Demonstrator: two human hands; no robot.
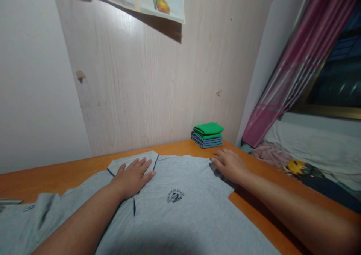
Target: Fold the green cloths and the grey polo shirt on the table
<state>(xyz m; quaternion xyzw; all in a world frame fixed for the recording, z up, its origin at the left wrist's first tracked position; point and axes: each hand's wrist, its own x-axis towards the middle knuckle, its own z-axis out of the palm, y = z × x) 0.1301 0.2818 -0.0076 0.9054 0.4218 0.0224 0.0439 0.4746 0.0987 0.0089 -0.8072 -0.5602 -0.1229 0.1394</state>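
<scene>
A light grey shirt (180,213) with dark trim and a small dark chest logo lies spread on an orange wooden table (81,172). My left hand (132,176) rests flat on the shirt near its collar, fingers stretched out. My right hand (229,165) presses flat on the shirt's far right shoulder and sleeve, fingers extended, holding nothing.
A small stack of folded clothes (208,135), green on top of blue ones, sits at the table's far corner against the wood-grain wall. To the right lie a bed (316,146) with bedding, a yellow item (296,166), and a pink striped curtain (299,67) by a dark window.
</scene>
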